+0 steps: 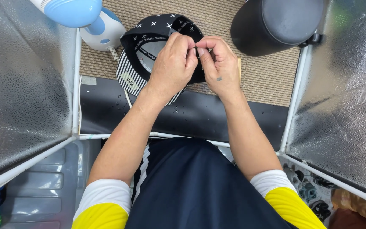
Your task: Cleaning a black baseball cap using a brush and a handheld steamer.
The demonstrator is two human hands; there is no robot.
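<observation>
The person sits in front of a little booth with shiny silver walls (18, 85). Both hands meet over a black cap (155, 29) with small white crosses. The cap lies upside down on a tan ribbed mat (259, 72), in the far middle of the scene, and its striped brim (128, 76) points to the near left.

The left hand (172, 63) and the right hand (219, 63) touch each other at the fingertips. The fingers of both hands are pinched tight on the edge of the cap, near the inside band. What sits between the fingertips is too small to see.

To do this well, the person should keep the pinch small and firm, and pull slowly, so the cloth does not stretch or tear. It helps to rest the wrists low, close to the black strip (200, 116) with water drops on it, so the hands stay steady. The cap should stay flat on the mat and not slide.

A blue and white steamer (92, 19) stands at the far left, just beside the cap. A round black can (272, 25) stands at the far right, apart from the hands. The elbows should stay clear of both.
</observation>
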